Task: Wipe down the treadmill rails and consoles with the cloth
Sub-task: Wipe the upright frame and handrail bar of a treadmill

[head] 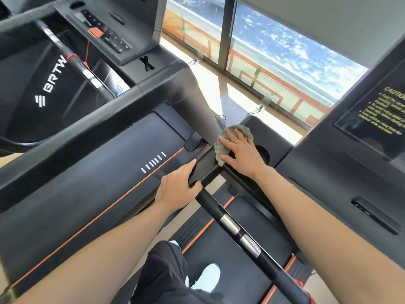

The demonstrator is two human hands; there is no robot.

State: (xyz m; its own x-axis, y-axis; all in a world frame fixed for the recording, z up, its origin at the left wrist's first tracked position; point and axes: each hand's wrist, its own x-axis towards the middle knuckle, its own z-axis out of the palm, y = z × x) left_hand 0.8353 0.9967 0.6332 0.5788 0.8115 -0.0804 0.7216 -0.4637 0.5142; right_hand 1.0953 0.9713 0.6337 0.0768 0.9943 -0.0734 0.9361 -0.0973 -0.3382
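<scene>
Head view, tilted, looking down over a treadmill. Grips the rail (210, 205) with the left hand (177, 189), thumb on top and fingers curled under its flattened end. Presses the cloth (240, 130) down with the right hand (241, 152), fingers straight and spread, nothing pinched, at the far end of the rail just beside the foot of the upright (197, 110). Likely wiping that joint, with most of the rail and the console (105, 36) up left probably yet to do. Risks from here: could slip off the cloth, since only a flat palm pins it and much of it lies loose beyond the fingers; could catch the ruffled edge in the bracket (194, 142) close by; could miss the underside of the rail, as pressure comes only from above; could smear rather than lift dirt if the same bunched face gets dragged on. Looks soft and thin, that cloth: grey-green, crumpled into a wad, wavy at the rim, about half hidden under the hand, spilling out past the fingertips and along the thumb side.
</scene>
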